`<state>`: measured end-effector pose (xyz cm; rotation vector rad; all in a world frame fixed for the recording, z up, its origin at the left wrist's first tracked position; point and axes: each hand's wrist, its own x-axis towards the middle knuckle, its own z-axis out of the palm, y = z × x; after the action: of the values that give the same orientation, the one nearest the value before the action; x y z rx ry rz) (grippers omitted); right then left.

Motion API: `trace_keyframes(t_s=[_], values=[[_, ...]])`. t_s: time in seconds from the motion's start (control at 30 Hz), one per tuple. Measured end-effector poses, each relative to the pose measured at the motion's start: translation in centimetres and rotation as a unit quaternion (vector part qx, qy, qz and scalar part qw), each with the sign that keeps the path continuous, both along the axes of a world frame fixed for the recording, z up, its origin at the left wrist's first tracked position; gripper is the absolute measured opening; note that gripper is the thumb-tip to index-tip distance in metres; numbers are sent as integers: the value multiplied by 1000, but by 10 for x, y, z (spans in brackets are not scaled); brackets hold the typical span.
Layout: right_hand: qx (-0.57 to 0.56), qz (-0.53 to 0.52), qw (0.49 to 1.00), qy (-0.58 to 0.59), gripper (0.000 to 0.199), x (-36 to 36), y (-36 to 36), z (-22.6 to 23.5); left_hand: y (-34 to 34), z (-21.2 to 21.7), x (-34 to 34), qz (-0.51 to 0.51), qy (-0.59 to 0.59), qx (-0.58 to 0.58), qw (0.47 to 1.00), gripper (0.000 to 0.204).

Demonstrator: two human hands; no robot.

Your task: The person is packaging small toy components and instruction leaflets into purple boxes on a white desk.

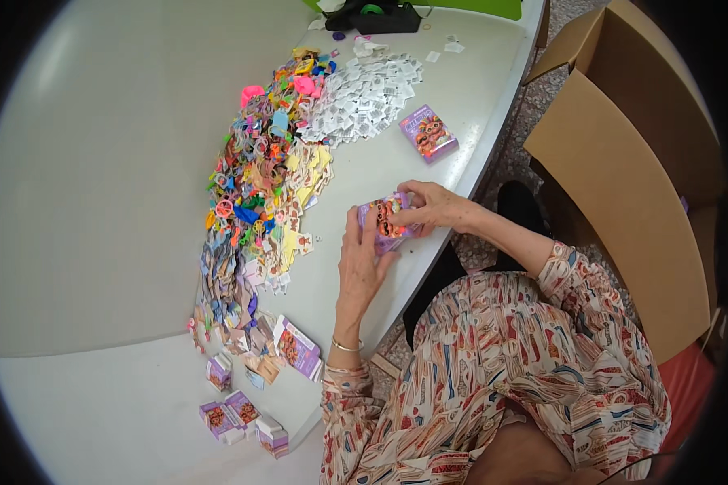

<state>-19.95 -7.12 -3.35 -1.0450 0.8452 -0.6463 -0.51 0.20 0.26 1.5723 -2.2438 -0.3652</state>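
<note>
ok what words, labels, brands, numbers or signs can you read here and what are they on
None reads clearly enough to quote.
Held box, between left hand and right hand: partly covered, too small.
Upper purple box: pale lettering, blurred.
White slips: dark print, too small.
Larger purple carton, lower left: too small.
Smaller purple boxes near it: too small.

A glossy pale table (137, 202) stands over a speckled floor (522, 133), perhaps terrazzo.
</note>
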Motion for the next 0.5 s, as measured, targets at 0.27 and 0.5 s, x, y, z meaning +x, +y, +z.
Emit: trace_keyframes(t_s=[0.27, 0.5], values=[[-76, 28, 997, 6, 59, -25, -16, 26, -32, 1, -9, -27, -38, -134, 990, 64], [-102, -146, 983, -36, 36, -42, -33, 34, -69, 7, -50, 38, 484, 76, 871, 54]])
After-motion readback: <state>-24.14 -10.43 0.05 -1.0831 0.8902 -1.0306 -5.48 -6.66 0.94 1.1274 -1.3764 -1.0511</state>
